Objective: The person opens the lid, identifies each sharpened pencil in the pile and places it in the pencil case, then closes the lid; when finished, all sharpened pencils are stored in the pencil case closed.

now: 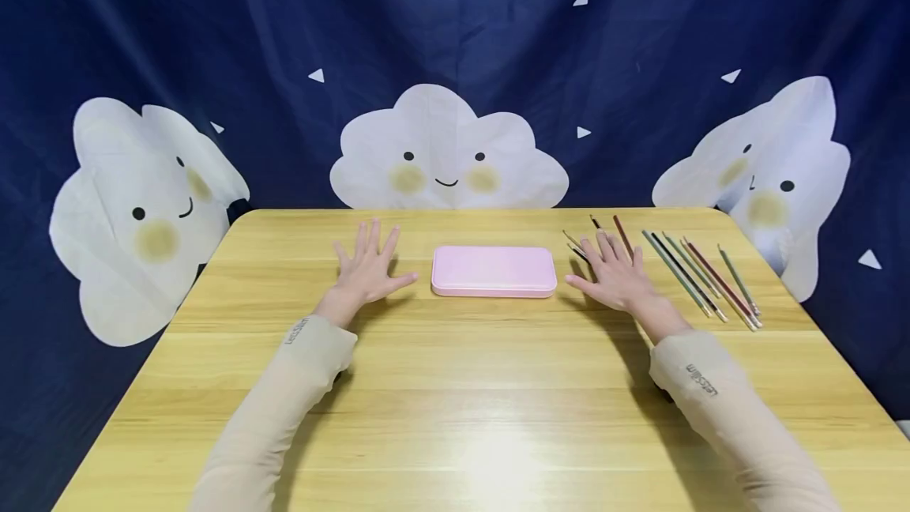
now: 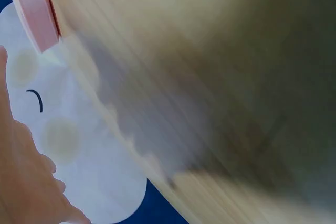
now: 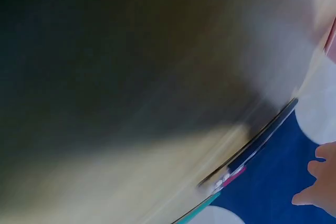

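Observation:
A closed pink pencil case (image 1: 494, 271) lies on the wooden table, long side toward me. To its left, my left hand (image 1: 366, 271) has its fingers spread, holding nothing; the left wrist view shows the hand (image 2: 26, 177) at the edge, with the case's end (image 2: 37, 9) above it. On the other side of the case, my right hand (image 1: 613, 273) is spread too, with nothing held. It is over or in front of a few pencils (image 1: 623, 235), partly hiding them. In the right wrist view, fingers of that hand (image 3: 323, 182) show at the right edge, near a dark pencil (image 3: 262, 139).
Several more pencils (image 1: 678, 273), dark, green and red, lie slanted side by side to the right of my right hand. The wooden table (image 1: 455, 385) ends at a dark blue curtain (image 1: 455, 38) printed with white clouds.

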Tool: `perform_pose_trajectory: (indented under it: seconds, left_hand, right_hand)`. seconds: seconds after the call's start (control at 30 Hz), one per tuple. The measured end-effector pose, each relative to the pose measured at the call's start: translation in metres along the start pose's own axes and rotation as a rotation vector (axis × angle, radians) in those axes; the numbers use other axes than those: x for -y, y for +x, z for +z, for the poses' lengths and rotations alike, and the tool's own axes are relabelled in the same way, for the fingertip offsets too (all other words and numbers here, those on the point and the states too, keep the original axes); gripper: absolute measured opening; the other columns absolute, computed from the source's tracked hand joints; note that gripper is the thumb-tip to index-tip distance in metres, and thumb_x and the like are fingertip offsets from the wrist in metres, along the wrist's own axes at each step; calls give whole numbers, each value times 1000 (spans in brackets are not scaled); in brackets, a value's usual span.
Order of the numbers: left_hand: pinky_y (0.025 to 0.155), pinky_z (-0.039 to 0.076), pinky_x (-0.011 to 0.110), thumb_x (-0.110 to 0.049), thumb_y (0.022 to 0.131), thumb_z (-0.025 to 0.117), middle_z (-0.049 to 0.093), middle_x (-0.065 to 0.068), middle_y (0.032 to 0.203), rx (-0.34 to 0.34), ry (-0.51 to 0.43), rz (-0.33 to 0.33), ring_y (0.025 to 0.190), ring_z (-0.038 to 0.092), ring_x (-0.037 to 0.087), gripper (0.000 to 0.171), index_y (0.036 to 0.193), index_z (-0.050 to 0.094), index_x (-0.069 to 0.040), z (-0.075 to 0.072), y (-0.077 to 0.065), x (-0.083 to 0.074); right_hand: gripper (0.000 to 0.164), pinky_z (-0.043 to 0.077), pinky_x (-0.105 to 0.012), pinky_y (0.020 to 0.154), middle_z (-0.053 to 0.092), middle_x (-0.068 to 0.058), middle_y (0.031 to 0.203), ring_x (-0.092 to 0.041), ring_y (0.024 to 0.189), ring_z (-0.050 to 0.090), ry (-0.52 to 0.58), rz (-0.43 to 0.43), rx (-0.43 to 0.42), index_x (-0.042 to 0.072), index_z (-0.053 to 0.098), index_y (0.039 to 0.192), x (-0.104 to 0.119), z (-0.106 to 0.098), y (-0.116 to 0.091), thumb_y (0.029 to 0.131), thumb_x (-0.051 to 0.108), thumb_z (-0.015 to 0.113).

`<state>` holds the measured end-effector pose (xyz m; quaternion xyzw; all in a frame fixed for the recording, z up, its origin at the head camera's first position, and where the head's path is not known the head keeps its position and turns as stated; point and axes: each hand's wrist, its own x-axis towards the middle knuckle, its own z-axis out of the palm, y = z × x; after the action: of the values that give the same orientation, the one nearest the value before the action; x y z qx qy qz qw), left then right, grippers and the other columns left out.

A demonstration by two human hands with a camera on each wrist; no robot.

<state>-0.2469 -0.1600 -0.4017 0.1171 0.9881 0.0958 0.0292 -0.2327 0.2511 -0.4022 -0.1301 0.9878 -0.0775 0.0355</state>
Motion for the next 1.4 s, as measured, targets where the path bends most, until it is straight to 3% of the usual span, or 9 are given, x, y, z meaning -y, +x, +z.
perform_pose_trajectory:
  seconds: [0.2, 0.33, 0.73, 1.07, 1.23, 1.4]
  left_hand:
    - [96, -6, 69, -68, 80, 44, -8, 18, 151, 7, 51, 61, 136, -10, 37, 94, 148, 6, -17, 3, 6, -10]
    - [97, -4, 68, -69, 80, 44, -6, 17, 151, 29, 37, 107, 137, -8, 37, 94, 148, 5, -17, 7, 11, -15]
    - [100, 22, 57, -61, 69, 67, 23, 16, 145, 81, -124, 292, 130, 19, 36, 108, 148, 11, -14, 19, 27, -32]
    - [99, 24, 54, -58, 76, 62, 22, 17, 146, 144, -117, 290, 130, 19, 34, 95, 147, 17, -14, 34, 29, -41]
    - [98, 25, 54, -54, 74, 66, 25, 18, 145, 142, -143, 292, 129, 22, 35, 93, 145, 23, -13, 34, 32, -43]
    - [98, 26, 52, -52, 72, 70, 31, 17, 142, 142, -163, 289, 127, 25, 34, 93, 143, 27, -10, 32, 35, -43]
  right_hand:
    - [82, 5, -65, 101, 5, -25, 149, -42, 135, 5, -12, -66, 36, 5, 15, 146, 19, 3, 9, 88, 58, 41]
    - [80, 5, -62, 103, 4, -24, 149, -42, 135, 5, -3, -104, 74, 5, 15, 146, 35, 4, 16, 89, 55, 43]
    - [76, 11, -59, 105, 11, -21, 150, -40, 135, 11, -14, -268, 107, 7, 21, 145, 77, 8, 34, 89, 54, 43]
    - [73, 18, -51, 106, 20, -20, 148, -37, 134, 19, -63, -398, 131, 6, 25, 144, 94, 19, 38, 90, 51, 45]
    - [75, 32, -55, 96, 30, -19, 143, -38, 127, 29, -135, -395, 44, 7, 34, 138, 98, 24, 39, 85, 56, 52]
    - [68, 45, -51, 82, 39, -18, 128, -36, 113, 40, -249, -426, -49, 6, 41, 126, 103, 26, 42, 84, 57, 52]
